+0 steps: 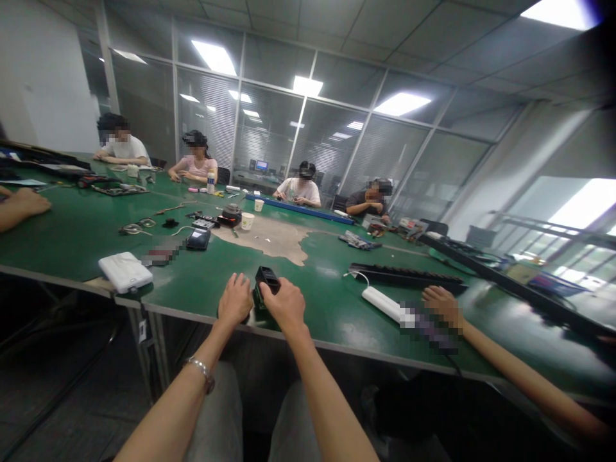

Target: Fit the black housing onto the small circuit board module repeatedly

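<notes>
Near the front edge of the green table [332, 308], my right hand [285, 305] is closed round a black box-shaped device [268, 277]. The device stands tilted, with a recessed top face showing. Just left of it is my left hand [235, 298], its fingers curled down over something dark that is mostly hidden under the palm. A metal bracelet [199, 367] circles the left wrist. The two hands are close together, with the device between them.
Left lie a white box [125, 272], a black phone-like item [198, 239] and eyeglasses [138, 226]. Paper cups [247, 221] stand farther back. Right are a white power strip [382, 305], a long black rail [407, 276] and a neighbour's hand [443, 308]. Several people sit opposite.
</notes>
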The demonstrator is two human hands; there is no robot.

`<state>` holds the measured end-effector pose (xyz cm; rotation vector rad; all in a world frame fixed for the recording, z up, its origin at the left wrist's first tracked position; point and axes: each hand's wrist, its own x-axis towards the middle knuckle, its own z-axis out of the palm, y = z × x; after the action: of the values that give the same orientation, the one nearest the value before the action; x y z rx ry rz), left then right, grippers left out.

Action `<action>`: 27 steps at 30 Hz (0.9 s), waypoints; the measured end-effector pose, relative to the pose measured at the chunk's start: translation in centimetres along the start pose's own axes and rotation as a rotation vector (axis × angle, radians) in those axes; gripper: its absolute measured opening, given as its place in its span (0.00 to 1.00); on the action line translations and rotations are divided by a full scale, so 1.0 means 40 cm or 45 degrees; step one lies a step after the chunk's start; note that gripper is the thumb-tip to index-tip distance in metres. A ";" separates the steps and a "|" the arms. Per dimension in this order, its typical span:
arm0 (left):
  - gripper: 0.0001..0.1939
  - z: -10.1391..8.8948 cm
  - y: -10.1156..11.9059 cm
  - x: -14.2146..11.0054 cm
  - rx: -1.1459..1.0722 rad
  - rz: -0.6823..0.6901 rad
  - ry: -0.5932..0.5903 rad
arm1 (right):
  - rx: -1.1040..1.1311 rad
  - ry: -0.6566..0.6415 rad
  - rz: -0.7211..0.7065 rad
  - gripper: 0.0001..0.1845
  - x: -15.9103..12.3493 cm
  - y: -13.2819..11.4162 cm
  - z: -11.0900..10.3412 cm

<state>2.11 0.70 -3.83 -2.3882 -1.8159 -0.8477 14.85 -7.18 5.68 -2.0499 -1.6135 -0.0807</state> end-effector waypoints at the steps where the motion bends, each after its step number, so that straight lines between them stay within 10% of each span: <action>1: 0.18 0.001 -0.001 0.000 -0.001 0.003 0.000 | -0.021 -0.001 -0.006 0.25 -0.004 -0.003 0.002; 27: 0.19 0.007 -0.004 0.005 0.039 0.055 0.021 | 0.004 -0.001 0.022 0.23 -0.036 -0.004 0.054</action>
<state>2.12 1.03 -4.05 -2.3853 -1.7514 -0.8268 13.71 -7.51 3.35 -2.0620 -1.5950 -0.0711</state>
